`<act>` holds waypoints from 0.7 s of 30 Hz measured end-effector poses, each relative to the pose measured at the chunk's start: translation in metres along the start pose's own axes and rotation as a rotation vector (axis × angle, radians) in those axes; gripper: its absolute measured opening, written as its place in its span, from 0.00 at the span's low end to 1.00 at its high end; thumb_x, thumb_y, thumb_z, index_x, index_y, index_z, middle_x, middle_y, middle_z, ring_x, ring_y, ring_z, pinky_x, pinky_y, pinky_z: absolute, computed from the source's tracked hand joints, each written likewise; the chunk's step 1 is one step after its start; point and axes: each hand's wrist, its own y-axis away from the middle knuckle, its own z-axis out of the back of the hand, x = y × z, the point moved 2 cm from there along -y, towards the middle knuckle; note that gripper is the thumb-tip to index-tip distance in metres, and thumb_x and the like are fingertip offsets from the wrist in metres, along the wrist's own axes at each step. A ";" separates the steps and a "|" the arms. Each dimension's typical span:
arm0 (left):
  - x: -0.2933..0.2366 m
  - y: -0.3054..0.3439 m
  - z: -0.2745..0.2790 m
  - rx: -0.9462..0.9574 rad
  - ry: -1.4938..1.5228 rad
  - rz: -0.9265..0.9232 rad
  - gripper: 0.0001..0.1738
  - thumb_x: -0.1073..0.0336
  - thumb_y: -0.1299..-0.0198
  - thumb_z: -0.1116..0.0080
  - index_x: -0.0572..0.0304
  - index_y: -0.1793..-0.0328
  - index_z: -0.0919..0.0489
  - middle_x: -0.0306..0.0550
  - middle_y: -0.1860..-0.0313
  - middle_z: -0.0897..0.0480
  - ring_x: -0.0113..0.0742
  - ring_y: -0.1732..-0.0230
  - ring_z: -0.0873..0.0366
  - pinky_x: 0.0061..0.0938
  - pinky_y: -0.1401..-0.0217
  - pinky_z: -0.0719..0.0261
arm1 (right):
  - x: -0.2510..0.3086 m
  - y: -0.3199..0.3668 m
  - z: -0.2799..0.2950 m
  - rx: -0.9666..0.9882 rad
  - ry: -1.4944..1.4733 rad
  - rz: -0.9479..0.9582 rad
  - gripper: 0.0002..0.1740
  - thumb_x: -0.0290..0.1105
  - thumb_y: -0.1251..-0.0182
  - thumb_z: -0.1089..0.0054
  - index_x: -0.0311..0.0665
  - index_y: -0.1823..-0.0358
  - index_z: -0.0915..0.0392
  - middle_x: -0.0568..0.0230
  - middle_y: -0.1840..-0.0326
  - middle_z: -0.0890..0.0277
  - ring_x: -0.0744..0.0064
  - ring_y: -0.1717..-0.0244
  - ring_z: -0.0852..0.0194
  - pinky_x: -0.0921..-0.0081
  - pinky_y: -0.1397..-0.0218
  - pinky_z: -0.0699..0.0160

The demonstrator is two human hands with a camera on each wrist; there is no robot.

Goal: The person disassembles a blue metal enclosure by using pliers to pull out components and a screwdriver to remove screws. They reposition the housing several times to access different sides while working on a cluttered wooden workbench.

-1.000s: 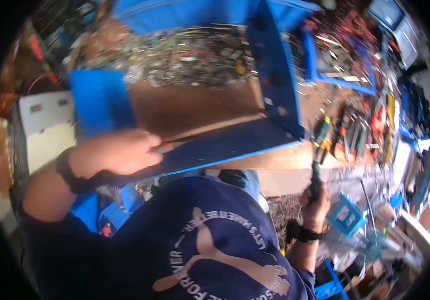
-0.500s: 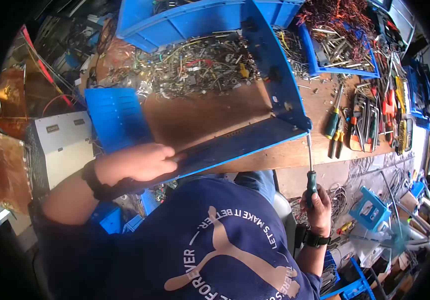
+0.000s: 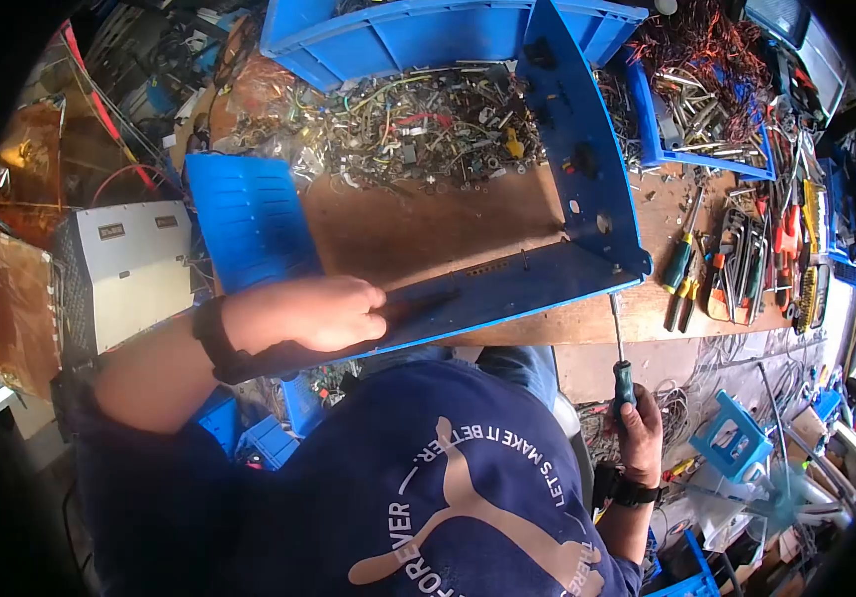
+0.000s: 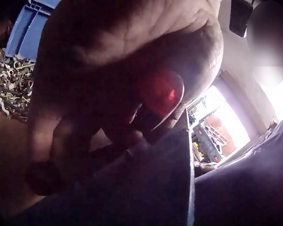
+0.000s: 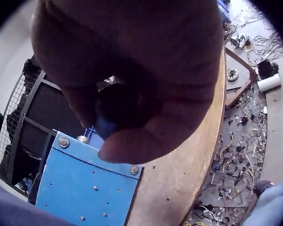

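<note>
A large blue metal casing with upright side panels stands at the near edge of the bench. My right hand grips the dark green handle of a screwdriver, its shaft pointing up at the casing's near right corner; the corner hides the tip. In the right wrist view, bolts sit at the corners of a blue panel. My left hand is over the casing's near panel at the left, fingers curled. Within it a red rounded end shows in the left wrist view; I cannot tell its kind.
A heap of metal scrap lies behind the casing, below a blue crate. On the right are pliers, hex keys and a blue tray of scrap and copper wire. A pale metal box stands left.
The right hand brought the screwdriver up to the casing's near right corner, where its shaft has stayed since half a second ago. The left hand keeps its place on the near panel.
</note>
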 end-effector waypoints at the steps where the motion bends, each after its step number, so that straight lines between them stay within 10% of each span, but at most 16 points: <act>1: -0.002 0.000 0.000 -0.002 -0.005 0.019 0.19 0.60 0.43 0.54 0.73 0.58 0.26 0.67 0.62 0.23 0.58 0.57 0.24 0.44 0.54 0.28 | 0.000 -0.001 0.001 -0.004 0.005 0.001 0.24 0.44 0.39 0.39 0.31 0.52 0.32 0.68 0.76 0.30 0.80 0.77 0.32 0.84 0.75 0.32; 21: -0.006 -0.010 0.000 0.007 -0.155 0.027 0.20 0.62 0.43 0.55 0.76 0.58 0.25 0.69 0.60 0.22 0.62 0.56 0.24 0.45 0.52 0.27 | -0.006 -0.003 -0.004 -0.016 0.000 0.029 0.20 0.35 0.38 0.41 0.29 0.51 0.32 0.68 0.72 0.30 0.80 0.74 0.32 0.83 0.73 0.30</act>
